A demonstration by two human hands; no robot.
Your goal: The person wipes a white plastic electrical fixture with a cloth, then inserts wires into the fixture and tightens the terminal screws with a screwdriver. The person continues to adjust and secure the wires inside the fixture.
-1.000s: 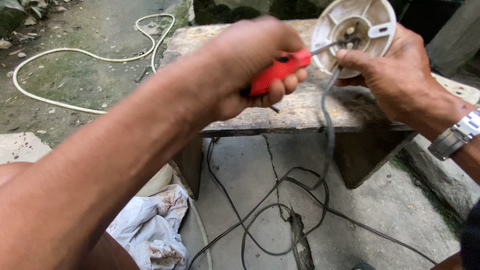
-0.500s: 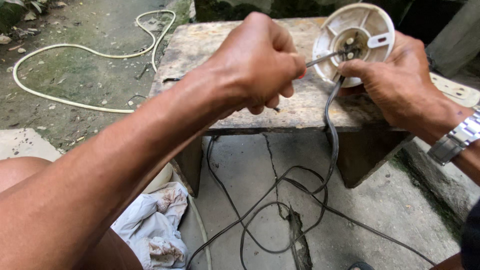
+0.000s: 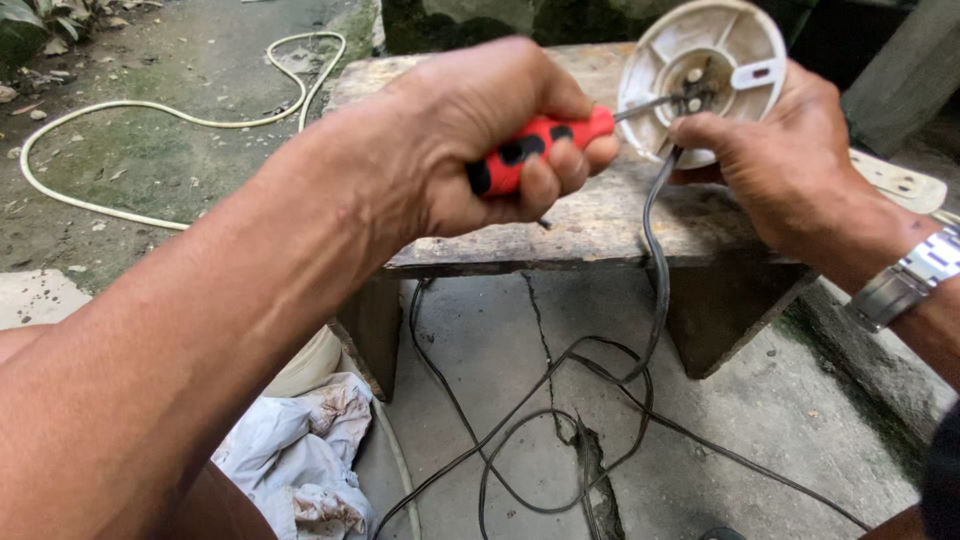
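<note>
Items as I see them from the head camera. My left hand (image 3: pixel 490 150) is closed in a fist around the red and black handle of a screwdriver (image 3: pixel 545 145), whose metal shaft runs to the right, its tip lying at the small screws in the middle of a round white plastic fitting (image 3: pixel 705 75). My right hand (image 3: pixel 790 165) grips that fitting from its right and lower edge, thumb and fingers wrapped on it, holding it tilted with its ribbed inner face toward me, above the far right part of a worn wooden bench (image 3: pixel 590 220). A metal wristwatch (image 3: pixel 915 280) sits on the right wrist. A black cable (image 3: pixel 655 260) comes out of the fitting's lower edge, hangs down in front of the bench and loops loosely over the cracked concrete floor (image 3: pixel 800 410). Whether the screwdriver tip is seated in a screw head I cannot tell; the spot is too small. A white cloth (image 3: pixel 290 450), stained, lies bunched on the floor at lower left, beside my left arm. A pale hose or cord (image 3: pixel 150 105) curves across the ground at upper left, well apart from the bench.
</note>
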